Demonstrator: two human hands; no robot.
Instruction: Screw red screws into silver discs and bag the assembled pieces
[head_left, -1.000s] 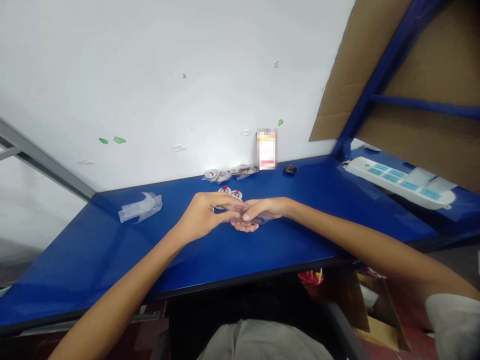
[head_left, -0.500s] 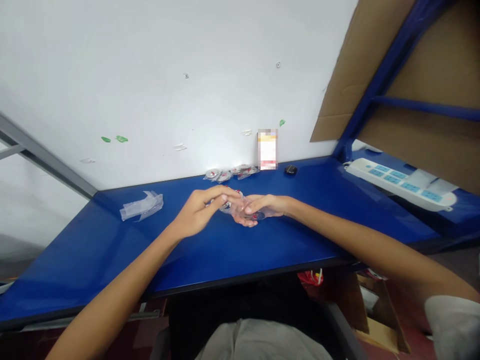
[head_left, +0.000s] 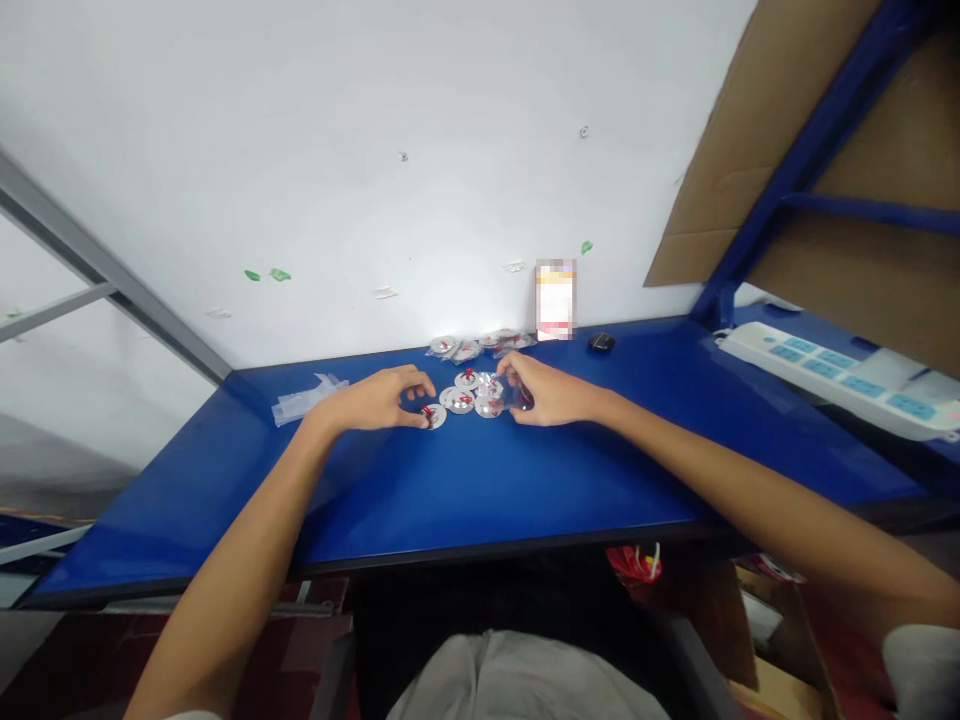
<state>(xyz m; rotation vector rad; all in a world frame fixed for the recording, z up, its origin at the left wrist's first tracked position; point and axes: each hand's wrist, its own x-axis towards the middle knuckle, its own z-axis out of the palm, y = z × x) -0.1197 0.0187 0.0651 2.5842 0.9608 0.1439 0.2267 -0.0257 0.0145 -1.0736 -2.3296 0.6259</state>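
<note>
Several round silvery discs with red markings (head_left: 460, 401) lie in a cluster on the blue table, some overlapping. My left hand (head_left: 382, 397) is at the cluster's left side, fingers curved and apart, its thumb at the edge of the leftmost disc (head_left: 433, 417). On the right side, my right hand (head_left: 551, 392) curls around a clear plastic bag (head_left: 519, 394), fingers above and thumb below, close against the discs. Something dark and reddish shows in the bag, partly hidden by the palm.
More wrapped discs (head_left: 466, 350) lie along the white wall. A blurred upright card (head_left: 555, 300) leans there, with a small black object (head_left: 601, 342) beside it. Crumpled clear plastic (head_left: 307, 400) lies left, a white power strip (head_left: 840, 378) right. The table's front edge (head_left: 480, 548) is near me.
My hands have parted from where they met over the bag, the left moving left and the right moving right. The disc cluster between them is now uncovered. The view has shifted slightly.
</note>
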